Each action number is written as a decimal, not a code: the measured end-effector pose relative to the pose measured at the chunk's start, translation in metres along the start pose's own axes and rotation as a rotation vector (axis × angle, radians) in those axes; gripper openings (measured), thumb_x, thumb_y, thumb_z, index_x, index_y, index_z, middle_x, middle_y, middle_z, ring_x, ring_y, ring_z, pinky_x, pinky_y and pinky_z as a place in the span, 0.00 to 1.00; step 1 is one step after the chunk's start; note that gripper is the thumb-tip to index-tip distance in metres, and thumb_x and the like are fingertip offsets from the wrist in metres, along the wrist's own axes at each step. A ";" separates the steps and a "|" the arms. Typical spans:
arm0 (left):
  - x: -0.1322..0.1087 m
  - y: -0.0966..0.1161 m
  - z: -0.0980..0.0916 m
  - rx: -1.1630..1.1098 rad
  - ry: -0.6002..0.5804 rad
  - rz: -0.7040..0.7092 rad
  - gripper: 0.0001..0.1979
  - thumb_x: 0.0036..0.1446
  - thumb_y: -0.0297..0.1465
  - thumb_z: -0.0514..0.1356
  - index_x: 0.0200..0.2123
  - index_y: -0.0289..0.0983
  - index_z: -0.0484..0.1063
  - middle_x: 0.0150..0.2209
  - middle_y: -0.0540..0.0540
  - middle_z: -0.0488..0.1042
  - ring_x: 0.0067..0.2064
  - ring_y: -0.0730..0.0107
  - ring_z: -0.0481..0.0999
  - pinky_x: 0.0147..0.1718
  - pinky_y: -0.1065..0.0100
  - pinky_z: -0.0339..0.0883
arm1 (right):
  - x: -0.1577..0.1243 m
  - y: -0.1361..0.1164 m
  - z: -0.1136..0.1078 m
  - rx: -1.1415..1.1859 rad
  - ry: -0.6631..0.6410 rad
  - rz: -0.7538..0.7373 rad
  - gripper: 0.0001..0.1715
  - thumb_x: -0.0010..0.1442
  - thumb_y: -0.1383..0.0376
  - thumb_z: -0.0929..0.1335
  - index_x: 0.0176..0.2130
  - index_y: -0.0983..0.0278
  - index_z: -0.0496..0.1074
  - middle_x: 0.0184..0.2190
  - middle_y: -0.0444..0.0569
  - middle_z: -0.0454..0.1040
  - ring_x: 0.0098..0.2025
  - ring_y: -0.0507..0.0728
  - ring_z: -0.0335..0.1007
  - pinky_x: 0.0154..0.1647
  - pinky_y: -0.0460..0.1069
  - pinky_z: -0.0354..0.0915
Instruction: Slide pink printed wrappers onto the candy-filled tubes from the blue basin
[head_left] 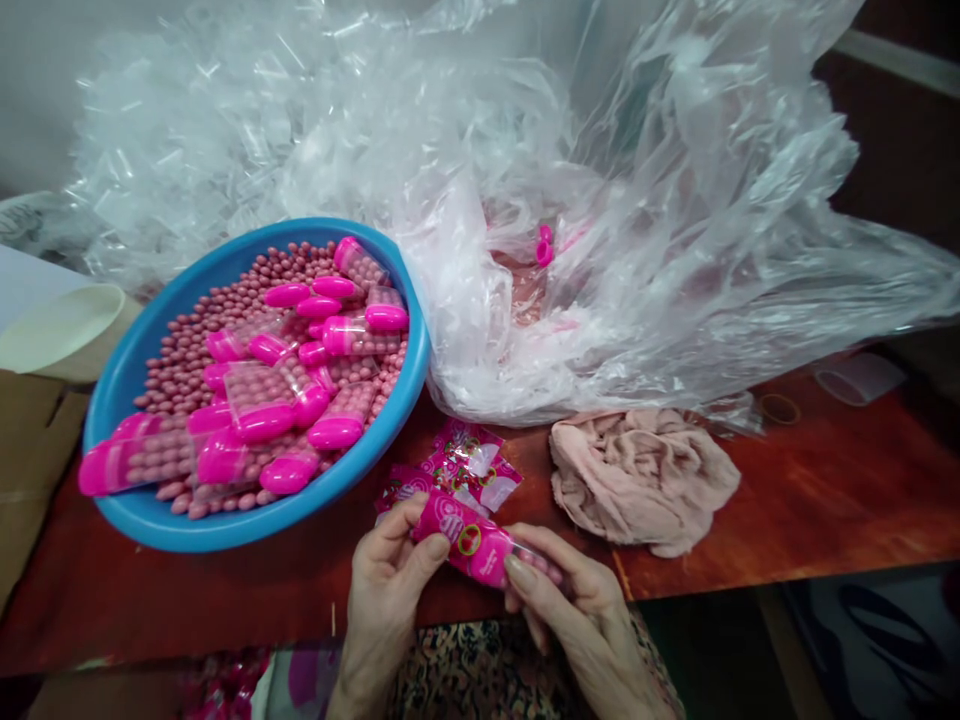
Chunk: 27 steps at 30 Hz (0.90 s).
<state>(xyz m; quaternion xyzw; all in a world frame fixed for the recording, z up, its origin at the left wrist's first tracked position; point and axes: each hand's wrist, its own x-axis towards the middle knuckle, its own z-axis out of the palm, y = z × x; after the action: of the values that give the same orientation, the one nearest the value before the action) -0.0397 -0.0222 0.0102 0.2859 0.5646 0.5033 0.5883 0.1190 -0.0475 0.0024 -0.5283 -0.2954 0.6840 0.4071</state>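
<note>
Between my two hands, over the table's front edge, is a tube of pink candy balls (487, 552) with a printed pink label sleeve around it. My left hand (395, 570) pinches the labelled end with thumb and fingers. The other end, where balls show through clear plastic, is gripped by my right hand (566, 590). Just beyond the tube lie several loose printed pink labels (469, 455). To the left, a blue basin (420, 370) holds loose pink balls (187, 350) and several clear tubes with bright pink caps (262, 420).
A large clear plastic bag (652, 290) spreads over the back, with a small pink cap (544, 246) in it. A crumpled beige cloth (645, 480) lies right of my hands. A clear cup (861, 378) and a rubber band (780, 408) are farther right. A pale scoop (67, 325) is left.
</note>
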 end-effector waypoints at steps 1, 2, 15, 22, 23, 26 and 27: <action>0.000 0.000 0.003 -0.065 0.000 0.013 0.13 0.41 0.28 0.69 0.35 0.38 0.77 0.32 0.47 0.79 0.32 0.69 0.75 0.33 0.73 0.68 | 0.001 0.000 -0.001 -0.001 0.007 -0.004 0.19 0.57 0.54 0.67 0.41 0.66 0.71 0.20 0.42 0.66 0.17 0.45 0.52 0.16 0.41 0.49; -0.001 0.001 0.006 -0.128 0.000 0.018 0.17 0.40 0.28 0.70 0.38 0.40 0.76 0.34 0.47 0.78 0.33 0.69 0.75 0.33 0.72 0.69 | 0.001 0.001 -0.001 -0.003 0.015 -0.010 0.18 0.57 0.54 0.67 0.41 0.66 0.71 0.20 0.42 0.66 0.17 0.45 0.52 0.16 0.41 0.48; -0.022 -0.012 0.032 -0.339 -0.115 -0.367 0.07 0.39 0.27 0.70 0.27 0.35 0.78 0.24 0.47 0.79 0.27 0.71 0.76 0.32 0.72 0.69 | -0.012 -0.008 0.003 -0.475 0.111 -0.413 0.07 0.62 0.62 0.63 0.37 0.60 0.69 0.22 0.39 0.69 0.21 0.47 0.66 0.22 0.38 0.62; -0.024 -0.014 0.039 -0.459 -0.046 -0.428 0.11 0.34 0.26 0.72 0.26 0.35 0.78 0.24 0.49 0.79 0.26 0.74 0.75 0.29 0.74 0.68 | -0.014 0.007 0.002 -0.640 0.237 -0.600 0.12 0.64 0.60 0.62 0.46 0.60 0.67 0.32 0.44 0.78 0.27 0.50 0.75 0.29 0.40 0.68; -0.024 -0.015 0.038 -0.451 -0.018 -0.413 0.11 0.35 0.27 0.72 0.26 0.35 0.78 0.24 0.48 0.79 0.27 0.73 0.75 0.30 0.72 0.69 | -0.014 0.006 0.002 -0.646 0.223 -0.568 0.15 0.64 0.58 0.60 0.47 0.61 0.66 0.34 0.46 0.78 0.29 0.51 0.76 0.29 0.40 0.69; -0.022 -0.016 0.034 -0.414 0.048 -0.371 0.10 0.39 0.31 0.70 0.28 0.36 0.77 0.25 0.47 0.79 0.28 0.69 0.75 0.32 0.68 0.69 | -0.012 0.001 0.004 -0.632 0.196 -0.418 0.18 0.66 0.57 0.57 0.47 0.63 0.66 0.30 0.47 0.79 0.26 0.53 0.76 0.26 0.41 0.68; -0.020 -0.016 0.033 -0.397 0.045 -0.357 0.09 0.40 0.32 0.70 0.28 0.36 0.77 0.24 0.48 0.78 0.28 0.69 0.75 0.33 0.68 0.69 | -0.012 -0.001 0.005 -0.626 0.191 -0.382 0.17 0.66 0.57 0.56 0.44 0.62 0.67 0.27 0.46 0.78 0.22 0.52 0.74 0.24 0.42 0.67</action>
<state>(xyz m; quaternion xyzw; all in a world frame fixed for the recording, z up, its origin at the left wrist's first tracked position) -0.0012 -0.0388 0.0095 0.0498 0.5093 0.4985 0.6997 0.1156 -0.0575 0.0103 -0.6238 -0.5442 0.4201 0.3717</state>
